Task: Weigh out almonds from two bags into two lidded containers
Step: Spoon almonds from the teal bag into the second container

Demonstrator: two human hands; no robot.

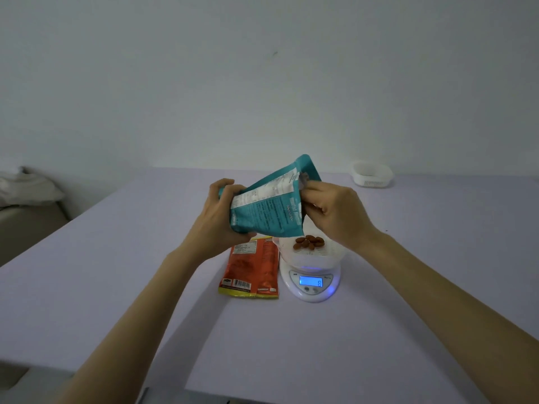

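Note:
My left hand (217,217) grips the bottom of a teal almond bag (269,204), held tilted above the table with its mouth to the right. At that mouth my right hand (335,212) has its fingers curled; whether they hold almonds I cannot tell. Below sits a white container (323,252) on a white digital scale (312,282) with a lit blue display. Several almonds (308,242) lie in the container. An orange bag (252,268) lies flat on the table left of the scale.
A second white container (372,173) stands at the table's far right, near the wall. The lilac table (116,272) ends at its near edge low in view. White bedding (26,188) lies beyond the table's left edge.

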